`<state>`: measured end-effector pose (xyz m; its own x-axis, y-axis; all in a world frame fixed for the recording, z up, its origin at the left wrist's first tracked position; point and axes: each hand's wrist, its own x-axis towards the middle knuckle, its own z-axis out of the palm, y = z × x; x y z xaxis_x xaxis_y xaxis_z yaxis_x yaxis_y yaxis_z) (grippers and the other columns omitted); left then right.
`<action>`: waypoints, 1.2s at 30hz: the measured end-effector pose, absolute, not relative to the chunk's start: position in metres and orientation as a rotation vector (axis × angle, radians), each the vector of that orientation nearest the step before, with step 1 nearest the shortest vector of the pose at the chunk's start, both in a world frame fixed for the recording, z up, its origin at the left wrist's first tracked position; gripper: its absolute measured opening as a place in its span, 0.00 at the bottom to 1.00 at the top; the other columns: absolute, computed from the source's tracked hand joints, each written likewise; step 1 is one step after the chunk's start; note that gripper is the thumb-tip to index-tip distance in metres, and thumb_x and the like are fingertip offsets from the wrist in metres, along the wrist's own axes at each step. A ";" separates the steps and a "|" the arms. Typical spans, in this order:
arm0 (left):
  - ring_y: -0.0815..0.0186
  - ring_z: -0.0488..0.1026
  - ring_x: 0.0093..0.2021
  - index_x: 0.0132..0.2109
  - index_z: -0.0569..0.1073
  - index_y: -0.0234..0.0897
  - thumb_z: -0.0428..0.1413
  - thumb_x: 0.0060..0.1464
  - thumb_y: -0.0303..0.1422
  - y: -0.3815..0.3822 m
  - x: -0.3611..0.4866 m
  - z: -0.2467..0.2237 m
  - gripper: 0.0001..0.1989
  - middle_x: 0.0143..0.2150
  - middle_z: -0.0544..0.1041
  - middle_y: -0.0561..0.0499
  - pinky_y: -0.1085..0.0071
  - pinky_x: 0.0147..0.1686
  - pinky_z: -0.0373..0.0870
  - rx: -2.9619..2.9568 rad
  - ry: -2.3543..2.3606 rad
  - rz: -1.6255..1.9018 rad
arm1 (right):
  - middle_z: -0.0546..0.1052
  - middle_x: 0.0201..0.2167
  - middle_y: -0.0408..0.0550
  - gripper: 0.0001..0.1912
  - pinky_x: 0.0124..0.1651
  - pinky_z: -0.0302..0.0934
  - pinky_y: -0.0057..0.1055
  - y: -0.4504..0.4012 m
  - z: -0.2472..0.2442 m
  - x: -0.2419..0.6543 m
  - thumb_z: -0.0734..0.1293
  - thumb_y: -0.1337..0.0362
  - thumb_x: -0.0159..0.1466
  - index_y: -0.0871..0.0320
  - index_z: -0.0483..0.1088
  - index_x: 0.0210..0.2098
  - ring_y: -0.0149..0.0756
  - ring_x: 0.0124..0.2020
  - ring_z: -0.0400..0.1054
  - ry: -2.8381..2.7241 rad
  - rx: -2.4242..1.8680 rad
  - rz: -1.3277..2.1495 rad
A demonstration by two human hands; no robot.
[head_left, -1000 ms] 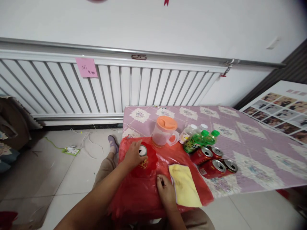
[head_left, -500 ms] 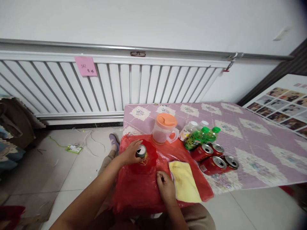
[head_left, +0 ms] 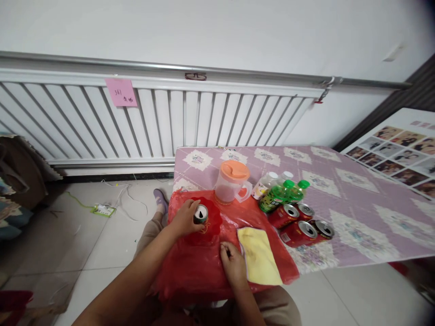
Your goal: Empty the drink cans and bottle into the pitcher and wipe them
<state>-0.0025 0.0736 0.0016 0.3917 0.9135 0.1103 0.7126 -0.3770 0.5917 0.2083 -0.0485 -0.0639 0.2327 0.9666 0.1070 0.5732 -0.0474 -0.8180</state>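
Note:
With fingers wrapped round its side, my left hand (head_left: 186, 218) grips a small opened can (head_left: 201, 213) over a red scalloped tray (head_left: 213, 226) with a gold print. My right hand (head_left: 234, 263) rests, fingers curled, on the red plastic sheet (head_left: 193, 267) at the table's near end. Whether anything is inside those curled fingers is hidden. Just right of that hand lies a yellow cloth (head_left: 260, 256). Behind the tray stands a clear pitcher (head_left: 227, 183) with an orange lid.
Right of the pitcher, several bottles with green caps (head_left: 288, 184) or white caps and several opened red cans (head_left: 299, 233) stand close together on the flowered tablecloth (head_left: 353, 226). A white radiator (head_left: 204, 117) runs behind. A power strip (head_left: 103, 210) with cables lies on the floor.
The whole view has shifted slightly. My left hand still holds the can over the tray, the can turned a little; my right hand stays curled in place.

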 end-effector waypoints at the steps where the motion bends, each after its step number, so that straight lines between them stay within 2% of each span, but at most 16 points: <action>1: 0.47 0.56 0.67 0.67 0.56 0.37 0.66 0.41 0.35 0.075 -0.003 0.002 0.47 0.67 0.59 0.37 0.50 0.63 0.58 2.217 1.321 0.611 | 0.81 0.32 0.49 0.16 0.40 0.67 0.34 -0.049 -0.064 0.208 0.60 0.53 0.62 0.55 0.74 0.33 0.41 0.34 0.75 -1.435 -1.724 0.636; 3: 0.51 0.55 0.69 0.68 0.56 0.39 0.63 0.43 0.29 0.078 -0.003 0.003 0.45 0.69 0.58 0.39 0.53 0.65 0.56 2.241 1.189 0.618 | 0.81 0.32 0.49 0.16 0.40 0.67 0.34 -0.048 -0.063 0.208 0.60 0.52 0.62 0.54 0.74 0.33 0.42 0.34 0.75 -1.428 -1.723 0.646; 6: 0.56 0.63 0.64 0.65 0.61 0.41 0.60 0.44 0.25 0.080 -0.001 0.004 0.39 0.64 0.66 0.43 0.59 0.64 0.59 2.242 1.137 0.606 | 0.80 0.31 0.48 0.16 0.38 0.67 0.34 -0.047 -0.061 0.208 0.60 0.52 0.62 0.54 0.74 0.31 0.41 0.33 0.75 -1.427 -1.713 0.678; 10: 0.49 0.65 0.61 0.64 0.62 0.39 0.65 0.44 0.33 0.078 0.002 0.003 0.39 0.60 0.69 0.40 0.52 0.60 0.63 2.184 1.309 0.632 | 0.81 0.31 0.49 0.14 0.39 0.68 0.35 -0.046 -0.056 0.207 0.63 0.53 0.60 0.54 0.76 0.32 0.42 0.33 0.75 -1.416 -1.677 0.715; 13: 0.45 0.62 0.64 0.66 0.59 0.37 0.67 0.41 0.36 0.076 0.001 0.000 0.45 0.63 0.65 0.36 0.48 0.60 0.63 2.150 1.371 0.655 | 0.82 0.34 0.51 0.15 0.43 0.69 0.37 -0.044 -0.047 0.210 0.63 0.53 0.59 0.55 0.76 0.35 0.43 0.37 0.76 -1.382 -1.650 0.717; 15: 0.47 0.56 0.68 0.68 0.56 0.36 0.66 0.42 0.34 0.077 -0.001 -0.003 0.47 0.68 0.59 0.36 0.50 0.64 0.58 2.154 1.293 0.664 | 0.81 0.37 0.53 0.17 0.45 0.69 0.38 -0.040 -0.038 0.217 0.63 0.51 0.60 0.56 0.76 0.37 0.44 0.39 0.76 -1.347 -1.649 0.699; 17: 0.50 0.54 0.70 0.68 0.55 0.36 0.64 0.43 0.31 0.078 -0.002 -0.006 0.46 0.69 0.57 0.38 0.53 0.67 0.55 2.157 1.186 0.650 | 0.81 0.41 0.54 0.20 0.47 0.68 0.39 -0.032 -0.027 0.227 0.62 0.50 0.61 0.57 0.75 0.42 0.45 0.42 0.75 -1.267 -1.658 0.679; 21: 0.54 0.62 0.66 0.67 0.58 0.39 0.62 0.45 0.26 0.081 -0.003 -0.012 0.42 0.66 0.65 0.41 0.57 0.65 0.59 2.134 1.137 0.632 | 0.78 0.47 0.54 0.24 0.54 0.63 0.42 -0.001 -0.003 0.255 0.67 0.48 0.57 0.56 0.73 0.47 0.46 0.48 0.71 -0.980 -1.605 0.621; 25: 0.52 0.62 0.66 0.66 0.59 0.39 0.62 0.44 0.26 0.079 0.000 -0.016 0.42 0.66 0.64 0.40 0.54 0.65 0.60 2.103 1.180 0.663 | 0.76 0.49 0.56 0.31 0.53 0.63 0.41 0.043 0.015 0.278 0.66 0.45 0.55 0.59 0.69 0.51 0.45 0.50 0.70 -0.890 -1.561 0.573; 30: 0.53 0.62 0.66 0.66 0.59 0.36 0.62 0.45 0.26 0.075 0.004 -0.016 0.41 0.66 0.64 0.38 0.56 0.65 0.60 2.076 1.206 0.685 | 0.78 0.46 0.52 0.28 0.43 0.66 0.36 0.087 0.030 0.288 0.66 0.43 0.54 0.55 0.72 0.45 0.45 0.47 0.71 -0.898 -1.521 0.627; 36: 0.53 0.62 0.66 0.66 0.60 0.37 0.61 0.44 0.24 0.073 0.006 -0.012 0.41 0.66 0.65 0.40 0.55 0.66 0.59 2.047 1.229 0.710 | 0.79 0.32 0.48 0.28 0.34 0.61 0.30 0.112 0.035 0.281 0.65 0.37 0.52 0.57 0.73 0.32 0.40 0.37 0.72 -0.908 -1.493 0.705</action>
